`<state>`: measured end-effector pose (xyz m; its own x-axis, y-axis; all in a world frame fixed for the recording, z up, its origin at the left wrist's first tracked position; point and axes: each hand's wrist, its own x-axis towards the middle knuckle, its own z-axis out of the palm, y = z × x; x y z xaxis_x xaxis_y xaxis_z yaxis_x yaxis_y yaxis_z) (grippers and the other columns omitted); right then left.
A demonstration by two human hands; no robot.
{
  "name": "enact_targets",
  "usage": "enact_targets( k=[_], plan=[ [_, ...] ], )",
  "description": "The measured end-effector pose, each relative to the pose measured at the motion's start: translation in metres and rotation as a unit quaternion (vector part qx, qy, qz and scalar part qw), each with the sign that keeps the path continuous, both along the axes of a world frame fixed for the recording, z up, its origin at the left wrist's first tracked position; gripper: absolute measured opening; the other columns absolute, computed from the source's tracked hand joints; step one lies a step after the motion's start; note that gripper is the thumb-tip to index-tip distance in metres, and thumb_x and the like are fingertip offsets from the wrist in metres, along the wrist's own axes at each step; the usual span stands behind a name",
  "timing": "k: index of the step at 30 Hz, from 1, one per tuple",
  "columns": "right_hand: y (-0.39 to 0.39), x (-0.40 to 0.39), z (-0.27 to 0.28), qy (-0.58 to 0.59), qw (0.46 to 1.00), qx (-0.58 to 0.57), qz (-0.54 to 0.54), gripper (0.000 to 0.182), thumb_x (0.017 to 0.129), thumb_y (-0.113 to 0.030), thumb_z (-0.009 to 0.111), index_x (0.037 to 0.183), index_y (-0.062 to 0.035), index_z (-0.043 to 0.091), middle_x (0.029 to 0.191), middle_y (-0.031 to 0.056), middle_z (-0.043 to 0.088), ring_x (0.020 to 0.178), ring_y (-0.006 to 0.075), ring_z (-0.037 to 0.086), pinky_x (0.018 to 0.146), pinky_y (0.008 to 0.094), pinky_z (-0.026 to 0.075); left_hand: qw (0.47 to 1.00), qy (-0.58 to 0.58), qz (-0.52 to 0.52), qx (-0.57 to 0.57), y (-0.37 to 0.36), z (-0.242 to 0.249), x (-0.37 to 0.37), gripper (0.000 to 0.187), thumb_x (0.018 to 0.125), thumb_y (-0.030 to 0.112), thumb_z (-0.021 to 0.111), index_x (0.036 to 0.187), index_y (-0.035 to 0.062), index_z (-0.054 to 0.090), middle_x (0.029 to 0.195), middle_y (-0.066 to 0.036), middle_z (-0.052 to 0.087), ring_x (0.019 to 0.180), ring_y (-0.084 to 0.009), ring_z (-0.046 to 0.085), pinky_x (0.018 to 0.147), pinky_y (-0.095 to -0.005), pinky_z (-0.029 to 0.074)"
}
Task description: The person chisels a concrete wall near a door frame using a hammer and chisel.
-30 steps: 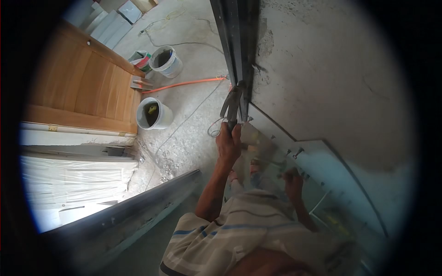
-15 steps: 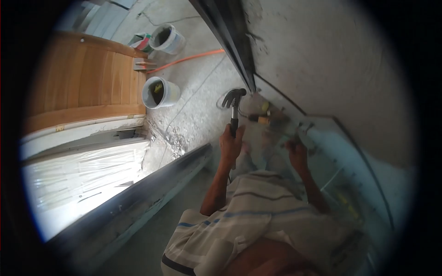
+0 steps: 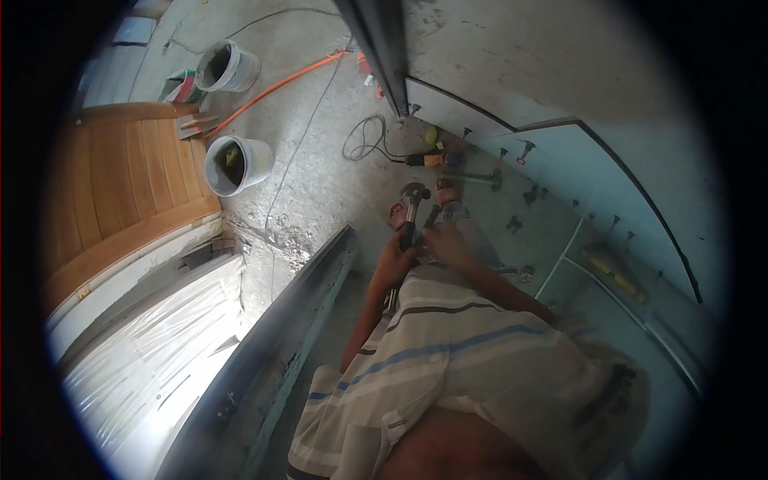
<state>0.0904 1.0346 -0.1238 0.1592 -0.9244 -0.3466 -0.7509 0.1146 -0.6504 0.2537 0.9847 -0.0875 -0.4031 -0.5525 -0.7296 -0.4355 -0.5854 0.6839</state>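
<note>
A claw hammer (image 3: 414, 192) points head-up from my left hand (image 3: 396, 260), whose fingers wrap round its black handle. Right beside it is my right hand (image 3: 446, 244), closed, with a short dark piece (image 3: 434, 214) sticking up from it; what that piece is I cannot make out. Both hands are close together in front of the striped shirt (image 3: 456, 320). A narrow metallic thing (image 3: 390, 302) shows just below my left hand.
Two buckets (image 3: 254, 164) (image 3: 240, 68), an orange hose (image 3: 280, 88) and a corded power tool (image 3: 428, 160) are on the floor. A green-handled tool (image 3: 480, 178), a yellow level (image 3: 612, 274) and metal strips (image 3: 632, 312) are at the right. A dark beam (image 3: 264, 344) runs lower left.
My right hand has moved left, up against my left hand. The hammer is lower in view, still in my left hand. The view has shifted, showing more floor and tools at the right.
</note>
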Motion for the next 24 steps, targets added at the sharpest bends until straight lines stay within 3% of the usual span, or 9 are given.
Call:
enact_targets(
  k=[1, 3, 7, 10, 12, 13, 15, 19, 24],
  plan=[
    [0.002, 0.01, 0.002, 0.0, 1.0, 0.0, 0.004, 0.036, 0.088, -0.031, 0.061, 0.108, -0.0013, 0.064, 0.09, 0.0194, 0.066, 0.085, 0.0256, 0.067, 0.077, 0.0342, 0.05, 1.0, 0.0, 0.004, 0.0, -0.002, -0.006, 0.014, 0.032, 0.085, 0.022, 0.067, 0.105, -0.001, 0.057, 0.08, -0.006, 0.062, 0.068, -0.0145, 0.061, 0.063, -0.0285, 0.049],
    [-0.019, 0.03, 0.067, -0.273, 0.938, 0.095, -0.19, 0.034, 0.087, -0.028, 0.063, 0.109, -0.0022, 0.063, 0.093, 0.0157, 0.067, 0.087, 0.024, 0.065, 0.079, 0.0338, 0.05, 0.998, -0.041, -0.015, 0.036, 0.001, -0.036, 0.047, 0.047, 0.078, 0.018, 0.066, 0.118, -0.0033, 0.054, 0.089, -0.009, 0.064, 0.072, -0.0181, 0.063, 0.067, -0.0324, 0.052],
    [-0.073, 0.048, 0.214, -0.614, 0.773, 0.156, 0.015, 0.039, 0.088, -0.029, 0.066, 0.115, -0.0007, 0.059, 0.104, 0.0084, 0.064, 0.096, 0.0193, 0.061, 0.086, 0.0324, 0.047, 0.937, 0.263, 0.012, -0.229, 0.011, -0.132, 0.116, 0.032, 0.076, 0.012, 0.064, 0.102, -0.0049, 0.056, 0.077, -0.01, 0.062, 0.059, -0.0184, 0.061, 0.055, -0.0328, 0.052],
    [-0.079, 0.064, 0.309, -0.843, 0.515, 0.099, 0.118, 0.069, 0.088, -0.049, 0.064, 0.125, 0.0057, 0.044, 0.113, 0.0253, 0.054, 0.103, 0.032, 0.055, 0.086, 0.0422, 0.044, 0.989, 0.099, 0.082, -0.07, 0.012, -0.158, 0.156, 0.023, 0.076, 0.009, 0.062, 0.094, -0.0035, 0.056, 0.071, -0.01, 0.06, 0.056, -0.0194, 0.06, 0.051, -0.0332, 0.05],
    [-0.072, 0.09, 0.345, -0.916, 0.374, 0.06, 0.13, 0.088, 0.073, -0.06, 0.074, 0.125, 0.0016, 0.039, 0.108, 0.0181, 0.056, 0.091, 0.0235, 0.059, 0.076, 0.0304, 0.045, 0.99, -0.017, 0.128, 0.056, 0.021, -0.165, 0.175, 0.017, 0.075, 0.006, 0.061, 0.089, -0.0025, 0.055, 0.068, -0.01, 0.059, 0.053, -0.0201, 0.06, 0.048, -0.0335, 0.049],
    [-0.068, 0.1, 0.356, -0.914, 0.378, 0.058, 0.135, 0.088, 0.073, -0.06, 0.074, 0.125, 0.0016, 0.039, 0.108, 0.0181, 0.056, 0.091, 0.0235, 0.059, 0.076, 0.0304, 0.045, 0.979, -0.076, 0.15, 0.12, 0.02, -0.17, 0.18, 0.014, 0.075, 0.005, 0.06, 0.086, -0.0021, 0.055, 0.066, -0.01, 0.058, 0.052, -0.0204, 0.059, 0.046, -0.0336, 0.048],
    [-0.063, 0.114, 0.37, -0.95, 0.215, 0.0, 0.226, 0.095, 0.069, -0.065, 0.074, 0.123, 0.0052, 0.037, 0.109, 0.0236, 0.052, 0.086, 0.0239, 0.057, 0.07, 0.032, 0.045, 0.978, -0.112, 0.145, 0.101, 0.011, -0.134, 0.178, 0.007, 0.075, 0.002, 0.057, 0.08, 0.0, 0.054, 0.063, -0.01, 0.057, 0.05, -0.0201, 0.058, 0.043, -0.0331, 0.046],
    [-0.051, 0.114, 0.372, -0.947, 0.255, 0.014, 0.195, 0.096, 0.069, -0.067, 0.072, 0.121, 0.0067, 0.038, 0.103, 0.0235, 0.054, 0.081, 0.0241, 0.057, 0.061, 0.0339, 0.044, 0.963, -0.206, 0.137, 0.103, 0.022, -0.137, 0.184, 0.007, 0.073, 0.004, 0.056, 0.074, -0.0035, 0.058, 0.065, -0.015, 0.06, 0.056, -0.0251, 0.062, 0.048, -0.0379, 0.048],
    [-0.052, 0.121, 0.37, -0.951, 0.264, -0.018, 0.16, 0.065, 0.09, -0.059, 0.053, 0.118, 0.0005, 0.05, 0.108, 0.029, 0.055, 0.095, 0.0335, 0.053, 0.079, 0.0471, 0.043, 0.977, -0.206, -0.034, 0.043, 0.043, -0.182, 0.183, 0.015, 0.072, 0.007, 0.057, 0.076, -0.0073, 0.059, 0.068, -0.017, 0.061, 0.061, -0.0274, 0.064, 0.054, -0.0399, 0.049]
  ],
)
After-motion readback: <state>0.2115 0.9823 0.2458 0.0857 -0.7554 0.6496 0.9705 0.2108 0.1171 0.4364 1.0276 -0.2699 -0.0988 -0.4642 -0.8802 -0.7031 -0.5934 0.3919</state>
